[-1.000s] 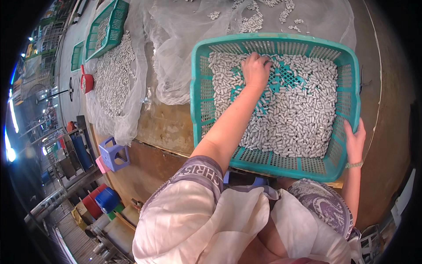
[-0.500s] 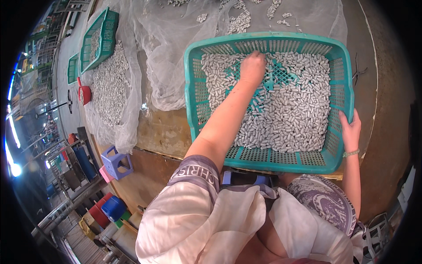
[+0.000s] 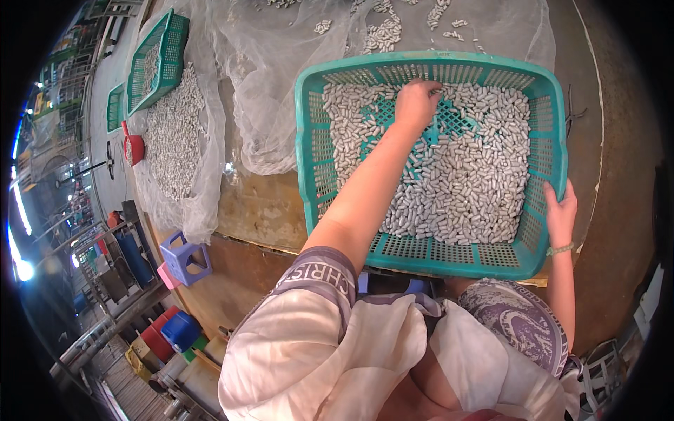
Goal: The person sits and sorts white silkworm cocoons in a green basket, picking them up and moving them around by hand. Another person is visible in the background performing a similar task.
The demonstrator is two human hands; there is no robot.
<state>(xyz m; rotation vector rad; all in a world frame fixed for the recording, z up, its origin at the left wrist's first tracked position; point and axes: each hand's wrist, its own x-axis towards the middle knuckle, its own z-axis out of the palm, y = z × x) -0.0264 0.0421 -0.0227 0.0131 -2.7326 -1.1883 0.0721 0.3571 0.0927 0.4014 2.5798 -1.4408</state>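
Observation:
A wide green plastic basket (image 3: 428,270) with slatted walls is in front of me. Many small silvery-grey capsule-shaped pieces (image 3: 470,186) lie in it, and its green lattice floor shows between them toward the far middle. My left hand (image 3: 417,104) reaches over the far part of the basket, fingers curled and pinched together among the pieces; what is between the fingertips is hidden. At the right end, my right hand (image 3: 561,212) grips the basket's rim, thumb on the inner side and fingers outside.
Left of the basket, white netting (image 3: 263,133) spreads over the work surface, bearing a heap of similar pieces (image 3: 175,140). Beside the heap are a tilted green basket (image 3: 168,67) and a red scoop (image 3: 135,149). A purple stool (image 3: 186,258) stands lower left. Loose pieces (image 3: 382,35) lie beyond the basket.
My left hand has slid a little to the right along the far part of the basket. The right hand keeps its hold on the rim, and the basket has hardly shifted.

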